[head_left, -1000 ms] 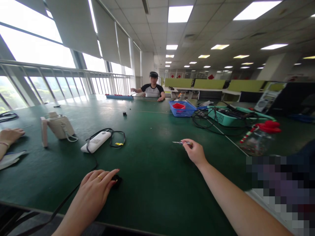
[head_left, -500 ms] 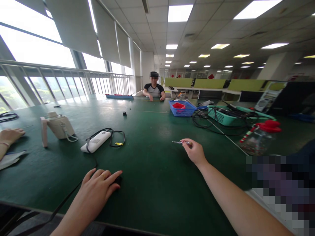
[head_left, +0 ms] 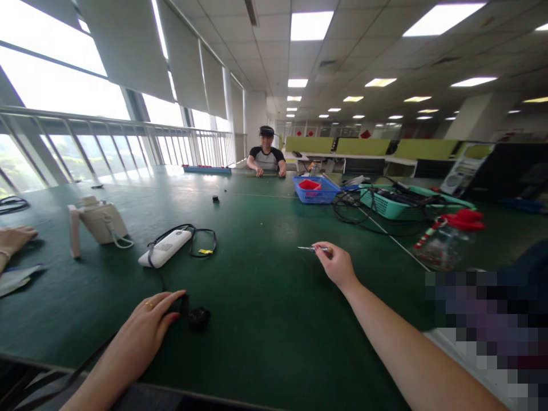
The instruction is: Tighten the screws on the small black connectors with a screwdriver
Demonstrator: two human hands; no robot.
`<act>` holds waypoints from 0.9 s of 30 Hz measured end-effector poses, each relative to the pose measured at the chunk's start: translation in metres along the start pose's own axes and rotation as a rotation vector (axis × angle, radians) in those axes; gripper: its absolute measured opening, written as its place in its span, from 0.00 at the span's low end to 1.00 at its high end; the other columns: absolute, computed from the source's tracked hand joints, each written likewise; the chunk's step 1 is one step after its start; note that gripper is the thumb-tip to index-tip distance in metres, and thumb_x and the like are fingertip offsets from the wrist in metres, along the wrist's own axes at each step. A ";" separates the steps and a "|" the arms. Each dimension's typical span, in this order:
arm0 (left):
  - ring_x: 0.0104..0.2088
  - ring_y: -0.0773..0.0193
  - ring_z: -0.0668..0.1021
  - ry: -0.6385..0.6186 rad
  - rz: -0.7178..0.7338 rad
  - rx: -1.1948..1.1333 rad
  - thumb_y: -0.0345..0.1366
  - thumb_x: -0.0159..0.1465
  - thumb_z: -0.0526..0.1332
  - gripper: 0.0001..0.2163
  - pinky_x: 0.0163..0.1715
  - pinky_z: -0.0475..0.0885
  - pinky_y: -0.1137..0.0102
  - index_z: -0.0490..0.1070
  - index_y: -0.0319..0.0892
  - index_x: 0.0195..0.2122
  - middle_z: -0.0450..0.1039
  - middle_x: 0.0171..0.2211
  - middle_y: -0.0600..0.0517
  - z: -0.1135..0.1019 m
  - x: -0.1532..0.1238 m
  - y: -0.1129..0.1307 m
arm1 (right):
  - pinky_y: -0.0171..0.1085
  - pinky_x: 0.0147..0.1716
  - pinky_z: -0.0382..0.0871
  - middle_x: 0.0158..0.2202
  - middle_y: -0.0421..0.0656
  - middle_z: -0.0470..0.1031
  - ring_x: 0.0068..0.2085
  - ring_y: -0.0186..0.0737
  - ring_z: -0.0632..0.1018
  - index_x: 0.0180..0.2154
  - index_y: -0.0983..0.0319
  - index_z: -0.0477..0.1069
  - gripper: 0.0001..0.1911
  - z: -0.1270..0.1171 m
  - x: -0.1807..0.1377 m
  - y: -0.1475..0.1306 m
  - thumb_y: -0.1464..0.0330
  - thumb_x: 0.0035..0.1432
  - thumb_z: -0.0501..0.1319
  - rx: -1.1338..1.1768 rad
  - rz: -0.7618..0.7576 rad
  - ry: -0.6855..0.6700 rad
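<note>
Pinched in the right hand (head_left: pixel 338 265) over the table (head_left: pixel 257 348): a slim screwdriver-like tool (head_left: pixel 306 248) — probably light and stiff, best taken by the handle. Pointing toward the left, with a roughly crosswise long axis. Just beside the left hand (head_left: pixel 141 331) — loosely open, well apart from the right: a small black object (head_left: pixel 199 318).

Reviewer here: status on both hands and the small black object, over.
Right hand gripping slim metal-tipped tool. Left hand open, fingers spread beside small black object, not grasping it. Corded white device beyond left hand.
</note>
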State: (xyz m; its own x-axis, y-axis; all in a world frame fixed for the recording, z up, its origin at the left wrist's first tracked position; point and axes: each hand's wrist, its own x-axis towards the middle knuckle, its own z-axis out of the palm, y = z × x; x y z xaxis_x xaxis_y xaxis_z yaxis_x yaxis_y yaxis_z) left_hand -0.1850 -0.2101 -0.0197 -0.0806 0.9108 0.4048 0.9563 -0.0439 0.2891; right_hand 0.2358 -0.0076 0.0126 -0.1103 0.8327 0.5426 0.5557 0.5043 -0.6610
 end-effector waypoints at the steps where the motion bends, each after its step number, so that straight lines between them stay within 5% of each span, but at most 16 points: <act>1: 0.50 0.52 0.76 0.031 -0.012 -0.015 0.45 0.65 0.52 0.20 0.52 0.72 0.57 0.71 0.47 0.55 0.74 0.50 0.47 -0.003 0.000 0.007 | 0.38 0.29 0.68 0.32 0.45 0.79 0.30 0.42 0.76 0.39 0.61 0.78 0.16 0.000 0.000 0.000 0.58 0.60 0.57 0.000 0.002 -0.001; 9: 0.52 0.55 0.74 -0.126 0.196 -0.061 0.40 0.66 0.53 0.18 0.54 0.71 0.60 0.69 0.56 0.57 0.71 0.53 0.50 -0.011 0.000 0.047 | 0.38 0.27 0.68 0.32 0.46 0.78 0.29 0.42 0.76 0.39 0.61 0.78 0.18 0.000 -0.001 0.000 0.57 0.60 0.56 -0.001 0.008 -0.019; 27: 0.51 0.53 0.77 -0.317 0.124 -0.082 0.38 0.59 0.63 0.18 0.55 0.71 0.57 0.74 0.58 0.51 0.76 0.50 0.53 -0.011 0.009 0.050 | 0.38 0.27 0.68 0.31 0.44 0.78 0.28 0.41 0.74 0.39 0.59 0.77 0.15 0.001 -0.002 -0.002 0.58 0.61 0.57 0.028 -0.002 -0.041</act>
State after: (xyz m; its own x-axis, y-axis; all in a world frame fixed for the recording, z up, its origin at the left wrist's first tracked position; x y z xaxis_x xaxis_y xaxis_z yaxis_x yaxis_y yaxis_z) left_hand -0.1411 -0.2081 0.0078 0.1384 0.9781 0.1554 0.9266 -0.1833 0.3284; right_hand 0.2342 -0.0102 0.0120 -0.1458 0.8400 0.5226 0.5325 0.5119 -0.6741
